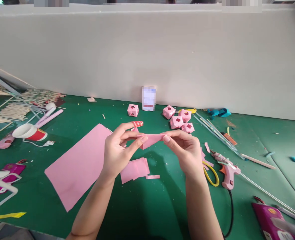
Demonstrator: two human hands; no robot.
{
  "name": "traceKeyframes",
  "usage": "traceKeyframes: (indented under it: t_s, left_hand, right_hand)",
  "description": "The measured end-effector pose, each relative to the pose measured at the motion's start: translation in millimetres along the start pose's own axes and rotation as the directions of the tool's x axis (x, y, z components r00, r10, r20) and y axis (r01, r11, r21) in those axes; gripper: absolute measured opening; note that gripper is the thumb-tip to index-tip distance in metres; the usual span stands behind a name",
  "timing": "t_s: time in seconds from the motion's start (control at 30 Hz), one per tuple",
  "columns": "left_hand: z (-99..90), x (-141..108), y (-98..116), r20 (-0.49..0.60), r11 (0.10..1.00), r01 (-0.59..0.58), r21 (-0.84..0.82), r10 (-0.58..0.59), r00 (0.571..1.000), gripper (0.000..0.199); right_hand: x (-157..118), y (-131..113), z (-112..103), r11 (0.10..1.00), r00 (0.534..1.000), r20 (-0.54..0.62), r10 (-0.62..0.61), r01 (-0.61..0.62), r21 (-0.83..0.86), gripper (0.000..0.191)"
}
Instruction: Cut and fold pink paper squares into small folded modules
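Between my two hands is a small folded piece of pink paper, held up above the table. My left hand pinches its left end between thumb and fingers; a red wrapping covers one fingertip. With thumb and forefinger, my right hand grips the right end. Below the hands lie several cut pink paper pieces and a narrow pink strip. A stack of large pink sheets rests beside my left forearm. Further back stand several folded pink paper shapes with diamond openings, one apart from a cluster.
A phone leans on the grey partition. To the right are yellow-handled scissors, a pink glue gun with a cord, and clear sticks. A paper cup and wooden sticks are at left.
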State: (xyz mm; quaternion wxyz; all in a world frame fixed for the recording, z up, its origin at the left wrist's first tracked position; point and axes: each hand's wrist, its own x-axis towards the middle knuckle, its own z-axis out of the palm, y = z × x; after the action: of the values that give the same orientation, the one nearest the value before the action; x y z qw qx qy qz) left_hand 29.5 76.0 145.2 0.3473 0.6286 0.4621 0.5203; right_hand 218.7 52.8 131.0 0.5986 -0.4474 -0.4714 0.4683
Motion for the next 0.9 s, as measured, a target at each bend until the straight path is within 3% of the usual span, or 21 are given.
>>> traceKeyframes:
  t_s: [0.43, 0.9]
  left_hand:
    - [-1.9, -0.1, 4.5, 0.095, 0.993, 0.080, -0.081, -0.072, 0.993, 0.034]
    - [-2.6, 0.2, 0.5, 0.059, 0.995, 0.079, -0.065, -0.075, 0.995, 0.037]
  right_hand:
    - [-1.5, 1.2, 3.1, 0.998, 0.998, 0.021, -0.054, 0.054, 0.012, 0.016]
    - [-1.6, -1.0, 3.7, 0.992, 0.996, 0.015, -0.089, 0.090, -0.084, 0.017]
